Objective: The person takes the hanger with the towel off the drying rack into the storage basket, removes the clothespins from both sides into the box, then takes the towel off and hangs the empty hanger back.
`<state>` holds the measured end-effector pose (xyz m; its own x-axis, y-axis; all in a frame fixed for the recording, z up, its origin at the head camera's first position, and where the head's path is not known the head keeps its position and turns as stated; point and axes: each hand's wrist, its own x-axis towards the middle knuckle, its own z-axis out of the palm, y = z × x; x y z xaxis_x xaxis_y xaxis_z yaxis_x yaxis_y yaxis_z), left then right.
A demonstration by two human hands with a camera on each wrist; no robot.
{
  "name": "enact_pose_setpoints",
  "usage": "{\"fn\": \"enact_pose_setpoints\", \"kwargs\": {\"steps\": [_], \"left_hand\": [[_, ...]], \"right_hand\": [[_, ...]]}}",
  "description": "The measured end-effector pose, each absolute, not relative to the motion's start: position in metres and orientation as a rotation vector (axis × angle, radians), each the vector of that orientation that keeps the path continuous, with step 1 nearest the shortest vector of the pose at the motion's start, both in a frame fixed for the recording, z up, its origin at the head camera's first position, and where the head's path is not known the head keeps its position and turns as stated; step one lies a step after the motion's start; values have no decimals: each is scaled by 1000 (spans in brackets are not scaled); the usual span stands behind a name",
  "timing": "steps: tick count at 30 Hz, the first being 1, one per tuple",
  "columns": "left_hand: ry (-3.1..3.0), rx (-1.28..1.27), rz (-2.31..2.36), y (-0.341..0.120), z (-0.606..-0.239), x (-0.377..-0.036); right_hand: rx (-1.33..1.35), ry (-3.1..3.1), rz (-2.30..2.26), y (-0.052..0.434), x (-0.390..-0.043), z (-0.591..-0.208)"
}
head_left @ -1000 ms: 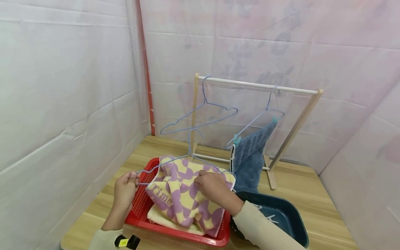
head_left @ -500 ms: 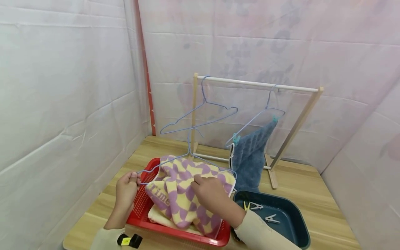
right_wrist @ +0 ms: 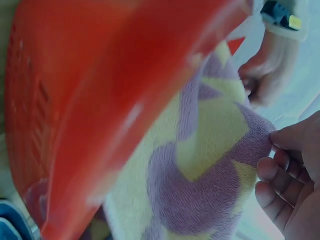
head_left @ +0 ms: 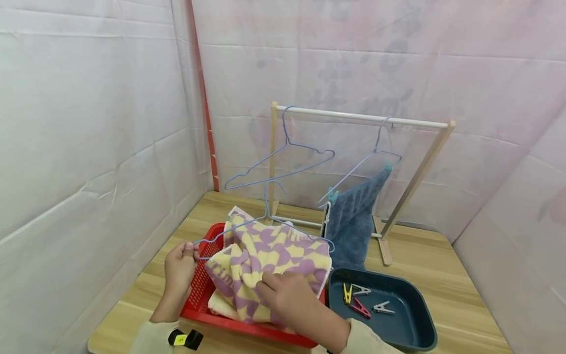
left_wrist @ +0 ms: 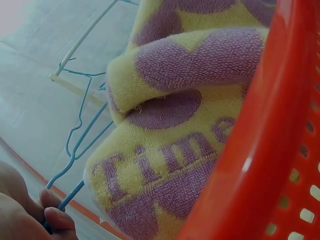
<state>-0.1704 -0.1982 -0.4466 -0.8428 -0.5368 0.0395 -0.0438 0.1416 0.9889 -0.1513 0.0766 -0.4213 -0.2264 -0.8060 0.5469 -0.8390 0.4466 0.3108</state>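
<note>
In the head view my left hand (head_left: pixel 179 268) pinches the left end of a blue wire hanger (head_left: pixel 267 216); thumb and fingertips also close on it in the left wrist view. A purple-and-yellow patterned towel (head_left: pixel 274 246) with "Time" lettering is draped through the hanger, over a red basket (head_left: pixel 247 327). Its front part hangs into the basket. My right hand (head_left: pixel 289 297) pinches a fold of the towel in front of the hanger; the right wrist view shows thumb and fingers at the towel's edge (right_wrist: pixel 260 137). A pale yellow cloth (head_left: pixel 221 305) lies under it.
A wooden rack (head_left: pixel 362 117) stands behind, bearing a bare blue hanger (head_left: pixel 283 172) and another with a blue towel (head_left: pixel 353 216) clipped on. At the right sits a dark basin (head_left: pixel 407 314) with several clothespins (head_left: pixel 360 307). White sheeting encloses the table (head_left: pixel 442 275).
My right hand has moved down toward me, drawing the towel's front along. A far corner of the towel now sticks up behind the hanger. More clothespins show in the basin.
</note>
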Motion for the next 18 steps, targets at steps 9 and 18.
{"fn": "enact_pose_setpoints", "kwargs": {"steps": [9, 18], "left_hand": [[-2031, 568, -1697, -200, -449, -171], [-1994, 545, -1708, -198, -448, -171]], "right_hand": [[1557, -2022, 158, 71, -122, -426], [1596, -2261, 102, 70, -123, -432]]}}
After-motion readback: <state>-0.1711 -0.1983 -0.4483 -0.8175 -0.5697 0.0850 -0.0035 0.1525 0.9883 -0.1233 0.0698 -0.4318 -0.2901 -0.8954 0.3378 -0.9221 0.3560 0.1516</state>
